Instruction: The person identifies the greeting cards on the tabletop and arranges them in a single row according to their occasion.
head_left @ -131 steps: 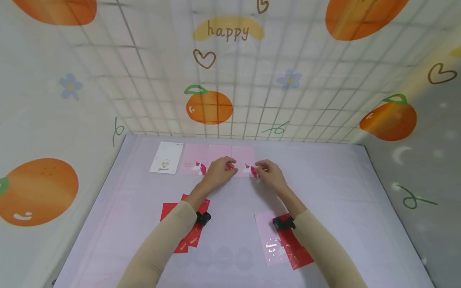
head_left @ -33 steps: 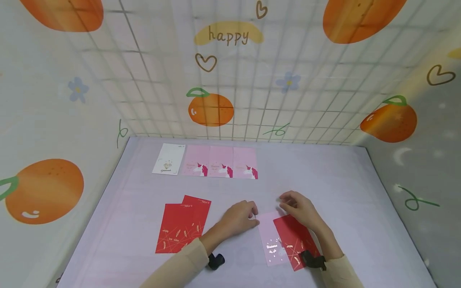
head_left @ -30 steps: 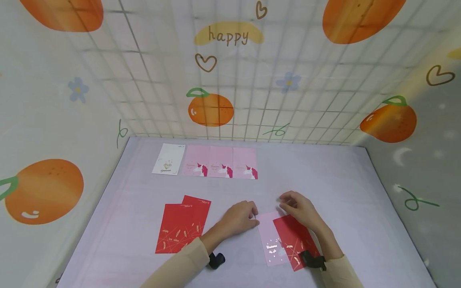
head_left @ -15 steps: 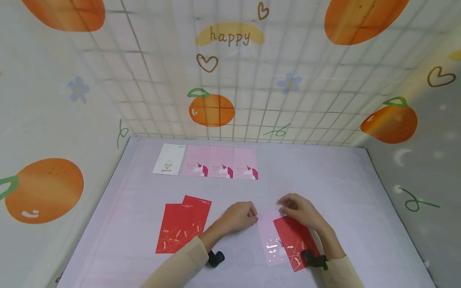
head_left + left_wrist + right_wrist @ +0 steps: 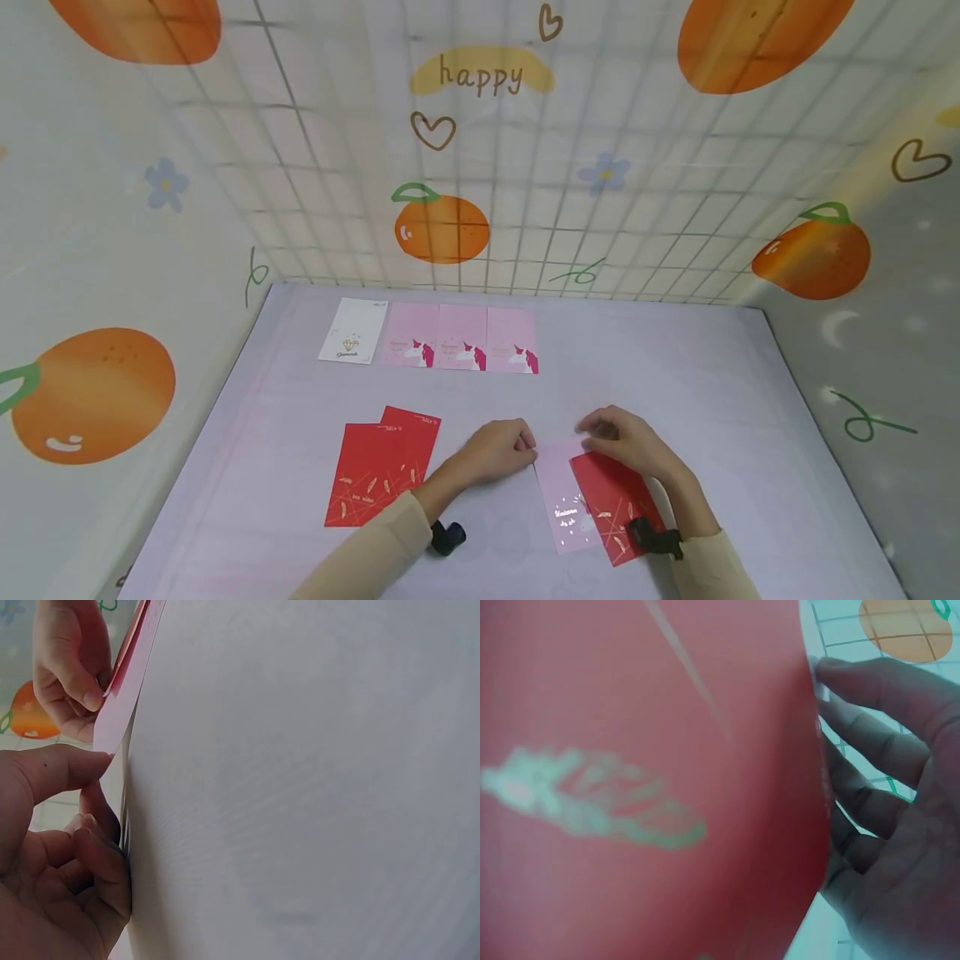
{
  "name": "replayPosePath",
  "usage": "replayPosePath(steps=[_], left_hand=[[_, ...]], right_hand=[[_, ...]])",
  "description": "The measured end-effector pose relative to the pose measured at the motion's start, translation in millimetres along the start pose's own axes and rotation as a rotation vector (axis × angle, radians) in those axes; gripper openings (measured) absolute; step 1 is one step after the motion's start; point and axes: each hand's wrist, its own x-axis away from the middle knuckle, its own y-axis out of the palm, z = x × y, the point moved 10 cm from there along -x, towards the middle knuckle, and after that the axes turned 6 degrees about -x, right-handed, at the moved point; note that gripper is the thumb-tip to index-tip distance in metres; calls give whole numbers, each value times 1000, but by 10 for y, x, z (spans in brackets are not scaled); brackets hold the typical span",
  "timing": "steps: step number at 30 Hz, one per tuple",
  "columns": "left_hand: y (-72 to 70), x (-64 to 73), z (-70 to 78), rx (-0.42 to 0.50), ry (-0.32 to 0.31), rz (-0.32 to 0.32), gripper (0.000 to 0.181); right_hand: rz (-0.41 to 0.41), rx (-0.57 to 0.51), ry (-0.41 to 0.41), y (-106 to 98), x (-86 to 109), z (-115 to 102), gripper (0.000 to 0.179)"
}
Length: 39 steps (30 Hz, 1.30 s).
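My left hand (image 5: 495, 450) pinches the upper left corner of a pink unicorn card (image 5: 558, 492) between thumb and forefinger. In the left wrist view that corner of the pink card (image 5: 116, 720) is raised slightly off the table. A red card (image 5: 615, 500) with gold feathers lies partly over the pink one. Over the top edge of both cards is my right hand (image 5: 630, 437), its fingers loosely bent. In the right wrist view its fingers (image 5: 885, 742) stand beside the edge of the red card (image 5: 667, 697), with no clear grip on it.
Two overlapping red cards (image 5: 367, 475) lie at left, near my left forearm. Along the back stand a white diamond card (image 5: 352, 332) and a row of pink unicorn cards (image 5: 461, 333). Printed curtains enclose the table (image 5: 675, 375) behind and on both sides.
Both hands came from the back row down to the front right cards. In the last second the left fingers close on the pink card's corner, and the right hand drops slightly.
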Motion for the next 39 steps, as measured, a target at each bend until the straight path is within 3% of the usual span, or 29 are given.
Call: replayPosePath(steps=[12,20,32,39], left_hand=[[-4,-7,-17,28,-4,-3,9],[-55,0,-55,98,-19,-2,10],[-123,3,-77,189,-14,40,14],[-179,25,-49,275,38,96,17]], right_hand=[[-32,-11,1,44,-6,23,26],[-44,-41,10,67,-5,1,22],[26,-68,-25,2,-30,-33,20],[61,-113,-38,-29,-39,-71,21]])
